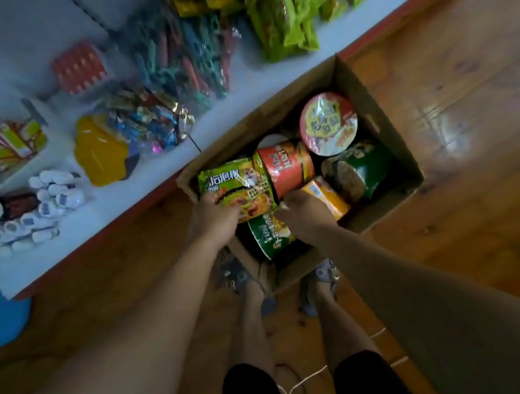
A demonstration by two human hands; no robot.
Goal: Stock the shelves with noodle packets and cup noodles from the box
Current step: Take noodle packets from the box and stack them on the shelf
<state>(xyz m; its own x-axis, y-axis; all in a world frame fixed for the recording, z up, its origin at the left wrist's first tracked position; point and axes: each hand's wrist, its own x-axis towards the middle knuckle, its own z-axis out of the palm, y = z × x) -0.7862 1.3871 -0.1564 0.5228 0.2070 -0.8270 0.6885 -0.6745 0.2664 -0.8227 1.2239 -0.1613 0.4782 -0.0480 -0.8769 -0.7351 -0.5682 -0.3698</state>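
While our left hand (213,217) curls round the green noodle packet (237,183) in the box (385,127) and our right hand (304,215) dips beside it, grip hidden, we judge the slick wrapper could slip from that edge hold and fall onto the cup noodles (328,125).

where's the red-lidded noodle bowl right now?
Head view, right of centre: the red-lidded noodle bowl sits in the far end of the cardboard box, just beyond the red cup and the green bowl.

Cardboard box (386,134) on wooden floor (470,96)
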